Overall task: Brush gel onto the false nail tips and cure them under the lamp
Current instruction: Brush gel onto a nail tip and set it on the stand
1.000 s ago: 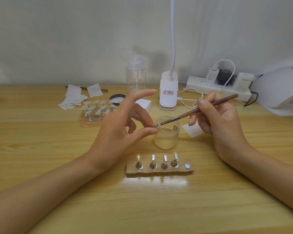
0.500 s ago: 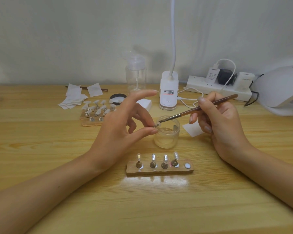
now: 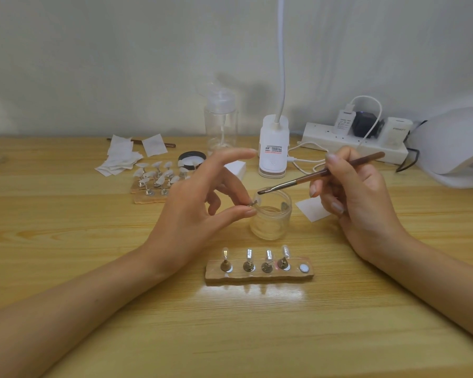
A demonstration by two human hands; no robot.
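My left hand (image 3: pixel 200 205) pinches a small metal nail-tip stand (image 3: pixel 251 203) between thumb and middle finger, level with the rim of the clear gel jar (image 3: pixel 271 216). My right hand (image 3: pixel 358 197) grips a brown brush (image 3: pixel 320 175); its tip hovers just above the jar's near-left rim, close to the held stand. In front of the jar lies a wooden holder (image 3: pixel 258 272) with several nail tips upright on stands and one bare magnet at its right end. The white curing lamp (image 3: pixel 453 148) sits at the far right.
A second wooden holder with several nail tips (image 3: pixel 155 181) lies at the back left, beside white wipes (image 3: pixel 120 159) and a black lid (image 3: pixel 191 158). Behind stand a clear pump bottle (image 3: pixel 220 124), a white desk-lamp base (image 3: pixel 273 147) and a power strip (image 3: pixel 352 140). A white wipe (image 3: pixel 310 210) lies right of the jar.
The brush tip has lifted slightly from the held stand to just above the jar's rim. My left hand has stayed in place.
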